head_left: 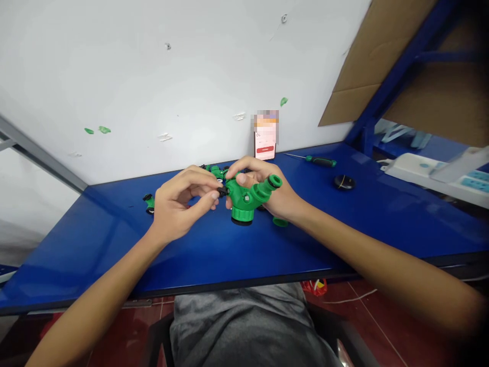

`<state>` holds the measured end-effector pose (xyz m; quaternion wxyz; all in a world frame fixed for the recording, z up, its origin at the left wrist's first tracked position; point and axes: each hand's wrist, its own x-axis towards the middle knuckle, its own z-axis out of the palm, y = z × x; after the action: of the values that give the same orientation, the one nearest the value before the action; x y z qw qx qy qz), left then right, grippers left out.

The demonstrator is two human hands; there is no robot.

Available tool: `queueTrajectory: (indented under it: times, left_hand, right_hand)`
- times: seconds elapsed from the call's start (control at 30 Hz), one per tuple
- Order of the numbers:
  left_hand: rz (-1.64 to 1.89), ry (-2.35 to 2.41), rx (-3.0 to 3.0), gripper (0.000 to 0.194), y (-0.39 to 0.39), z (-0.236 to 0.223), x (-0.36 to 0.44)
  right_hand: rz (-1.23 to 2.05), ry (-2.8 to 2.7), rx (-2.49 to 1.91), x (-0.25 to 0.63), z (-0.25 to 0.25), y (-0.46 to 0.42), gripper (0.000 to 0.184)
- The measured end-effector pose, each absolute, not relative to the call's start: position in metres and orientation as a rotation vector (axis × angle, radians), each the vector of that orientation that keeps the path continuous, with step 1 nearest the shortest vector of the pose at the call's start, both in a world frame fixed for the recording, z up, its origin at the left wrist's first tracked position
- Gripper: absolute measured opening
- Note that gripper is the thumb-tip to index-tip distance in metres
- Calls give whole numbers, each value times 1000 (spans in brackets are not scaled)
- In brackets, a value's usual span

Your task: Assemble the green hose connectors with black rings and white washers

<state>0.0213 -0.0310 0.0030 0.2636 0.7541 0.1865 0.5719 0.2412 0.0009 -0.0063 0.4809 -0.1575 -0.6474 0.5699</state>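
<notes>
My right hand (267, 196) is wrapped round a green plastic hose splitter (246, 196) held just above the blue table (344, 229). One outlet with a black ring (274, 181) points right. My left hand (179, 201) pinches a small black part (220, 191) against the splitter's left side. More green and black fittings (214, 171) lie behind my hands, partly hidden.
A green-handled screwdriver (319, 161) and a black round cap (344, 182) lie at the back right. A small card (265, 133) leans on the white wall. A green fitting (148, 202) sits left of my left hand. A white power strip (431, 173) and cardboard (382, 51) are at the right.
</notes>
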Motion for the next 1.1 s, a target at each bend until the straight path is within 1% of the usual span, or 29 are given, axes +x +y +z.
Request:
queueTrajectory:
  times: [0.1,0.27,0.37,0.57,0.7,0.83,1.0,1.1]
  left_hand:
    - [1565,539,2111,15,-31,3,18]
    - [1641,593,2255,12,-31,6,17]
    - [1677,606,2335,13,-32,8,19]
    - [1657,693,2385,10,-36,10,20]
    - [1677,710,2443,12,-39,9,21]
    - [1662,776,2422,7,-40,8,22]
    - [1627,768,2231,14,-42,4,24]
    - [1650,758,2135,21,-42,3,25]
  right_hand:
    - [1409,-1570,-396,241,-6,1,36]
    - [1425,-1571,-380,241,-6,2,35]
    - [1417,-1566,-369,240,-6,3,35]
    - [1408,-1552,-374,240,-6,4,38]
    - [1416,-1534,-416,240,-8,6,40]
    - [1423,-1541,-432,241,-8,7,39]
    - [1411,-1562,-452,242,-8,6,39]
    - [1387,-1564,-444,242,-7,5,38]
